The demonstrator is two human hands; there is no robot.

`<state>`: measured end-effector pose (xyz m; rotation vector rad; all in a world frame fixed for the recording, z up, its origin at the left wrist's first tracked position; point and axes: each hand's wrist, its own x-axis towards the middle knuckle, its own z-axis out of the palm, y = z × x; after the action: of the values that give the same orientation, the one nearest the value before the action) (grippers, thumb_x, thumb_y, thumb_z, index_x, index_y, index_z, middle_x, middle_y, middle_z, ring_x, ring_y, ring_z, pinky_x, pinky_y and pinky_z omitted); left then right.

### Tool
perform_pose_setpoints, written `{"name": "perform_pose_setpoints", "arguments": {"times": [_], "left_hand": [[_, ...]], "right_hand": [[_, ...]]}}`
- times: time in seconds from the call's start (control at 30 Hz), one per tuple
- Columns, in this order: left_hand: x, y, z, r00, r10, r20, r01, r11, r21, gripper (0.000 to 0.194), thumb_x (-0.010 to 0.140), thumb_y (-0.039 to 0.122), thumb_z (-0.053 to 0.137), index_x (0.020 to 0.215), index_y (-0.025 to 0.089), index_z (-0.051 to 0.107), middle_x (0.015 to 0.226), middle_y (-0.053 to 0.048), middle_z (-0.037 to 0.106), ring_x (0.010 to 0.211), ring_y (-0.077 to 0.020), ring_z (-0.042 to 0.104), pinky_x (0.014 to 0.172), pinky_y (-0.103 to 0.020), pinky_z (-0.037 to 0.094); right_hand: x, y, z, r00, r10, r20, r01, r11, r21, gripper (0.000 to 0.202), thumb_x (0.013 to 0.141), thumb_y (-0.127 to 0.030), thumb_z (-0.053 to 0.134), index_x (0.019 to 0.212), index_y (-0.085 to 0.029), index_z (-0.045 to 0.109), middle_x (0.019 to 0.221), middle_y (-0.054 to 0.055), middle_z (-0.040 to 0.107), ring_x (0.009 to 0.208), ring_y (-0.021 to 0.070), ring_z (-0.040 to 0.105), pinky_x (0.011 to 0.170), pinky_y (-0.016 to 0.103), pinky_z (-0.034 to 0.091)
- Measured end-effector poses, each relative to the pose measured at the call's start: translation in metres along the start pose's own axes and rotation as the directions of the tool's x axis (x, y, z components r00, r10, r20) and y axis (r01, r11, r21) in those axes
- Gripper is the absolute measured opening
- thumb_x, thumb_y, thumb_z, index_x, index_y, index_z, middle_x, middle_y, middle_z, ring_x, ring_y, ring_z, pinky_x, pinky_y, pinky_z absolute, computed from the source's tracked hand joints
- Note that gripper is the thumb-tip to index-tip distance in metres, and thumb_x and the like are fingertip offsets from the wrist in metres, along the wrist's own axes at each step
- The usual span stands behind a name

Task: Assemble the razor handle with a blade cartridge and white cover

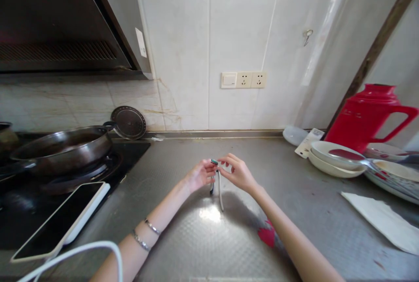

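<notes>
My left hand and my right hand meet above the middle of the metal counter, fingertips nearly touching. A small dark green piece sits at the fingertips of my left hand, which is closed on it. Below the fingers hangs a thin pale cord, its upper end at the thumb and fingertips of my right hand, which look pinched on it. Beside the cord a short dark-tipped strand hangs under my left fingers. What joins these pieces is hidden by the fingers.
Left, a phone lies across the black cooktop's edge, near a steel pan; a white cable curves in front. Right stand a red thermos jug, stacked bowls and a white paper sheet. Wall sockets are ahead.
</notes>
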<state>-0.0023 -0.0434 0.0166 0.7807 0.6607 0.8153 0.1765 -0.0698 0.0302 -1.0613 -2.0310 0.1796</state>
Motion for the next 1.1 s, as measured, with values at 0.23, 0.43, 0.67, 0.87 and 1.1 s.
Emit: {"name": "perform_pose_setpoints", "arguments": {"times": [0.23,0.43,0.67,0.87,1.1], "left_hand": [[0.001,-0.004,0.001,0.998,-0.021,0.052,0.022,0.999,-0.032,0.026,0.080,0.035,0.056,0.082,0.011,0.063,0.075,-0.006,0.062,0.062,-0.0107,0.055,0.049,-0.020,0.043],[0.003,-0.005,-0.003,0.994,-0.038,0.103,0.041,0.999,-0.029,0.028,0.081,0.037,0.056,0.085,0.011,0.065,0.077,-0.005,0.062,0.059,-0.0091,0.053,0.047,-0.019,0.041],[0.003,-0.001,-0.002,1.000,-0.008,0.028,0.005,0.993,0.119,0.036,0.080,0.040,0.058,0.099,0.010,0.065,0.078,-0.005,0.060,0.054,-0.0066,0.052,0.045,-0.019,0.044],[0.009,0.005,-0.014,0.988,0.060,-0.142,-0.053,0.997,0.048,0.025,0.082,0.032,0.057,0.094,0.011,0.065,0.068,-0.001,0.058,0.048,-0.0049,0.052,0.043,-0.017,0.043],[0.014,0.012,-0.032,0.888,0.137,-0.438,-0.235,0.956,-0.178,0.019,0.084,0.027,0.051,0.081,0.012,0.062,0.051,0.005,0.049,0.037,-0.0024,0.042,0.039,-0.015,0.036]], "right_hand": [[-0.001,0.002,0.004,0.999,-0.015,-0.032,0.014,1.000,-0.020,0.017,0.084,-0.030,0.051,0.090,-0.020,0.063,0.083,0.004,0.059,0.078,0.0138,0.057,0.067,0.023,0.046],[-0.002,0.002,0.004,1.000,-0.014,-0.021,0.012,0.998,-0.068,0.017,0.085,-0.029,0.050,0.089,-0.020,0.063,0.085,0.004,0.060,0.080,0.0140,0.057,0.068,0.022,0.046],[0.002,0.034,-0.009,0.994,0.053,-0.093,-0.059,0.997,-0.059,0.019,0.082,-0.028,0.052,0.090,-0.017,0.065,0.082,0.006,0.065,0.080,0.0166,0.060,0.071,0.026,0.046],[-0.003,0.072,-0.007,0.983,0.178,-0.031,-0.179,0.983,-0.030,0.021,0.078,-0.025,0.052,0.085,-0.013,0.067,0.078,0.006,0.067,0.074,0.0164,0.062,0.072,0.028,0.046],[-0.010,0.091,0.004,0.965,0.221,0.138,-0.216,0.975,-0.049,0.023,0.077,-0.026,0.052,0.084,-0.012,0.068,0.080,0.007,0.067,0.076,0.0170,0.060,0.074,0.027,0.043]]}}
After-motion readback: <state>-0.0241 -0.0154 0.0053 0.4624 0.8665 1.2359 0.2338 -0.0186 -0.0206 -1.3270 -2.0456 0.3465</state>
